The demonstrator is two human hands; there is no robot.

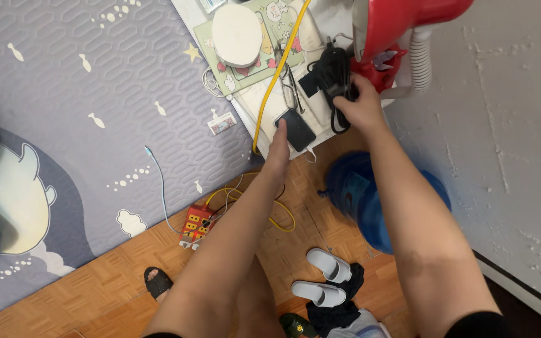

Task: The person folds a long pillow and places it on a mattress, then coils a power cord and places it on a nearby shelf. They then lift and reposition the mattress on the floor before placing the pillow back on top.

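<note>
Both forearms reach down and forward from camera. Left hand (278, 149) flat, fingers straight and together, fingertip touching dark phone-like slab (296, 129); nothing gripped. Slab lies flat at table edge (264, 103), long axis diagonal, far end pointing away toward left hand's left. Right hand (361, 106) closed around bundled black cable (335, 78), just right of slab, below red lamp (388, 31). Yellow cord (277, 75) runs left of left hand. Grey slippers (328, 265) on floor between forearms.

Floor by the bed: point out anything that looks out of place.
A red and yellow power strip lies on the wood floor amid tangled yellow cable. Two grey slippers sit askew beside crumpled dark cloth.
</note>
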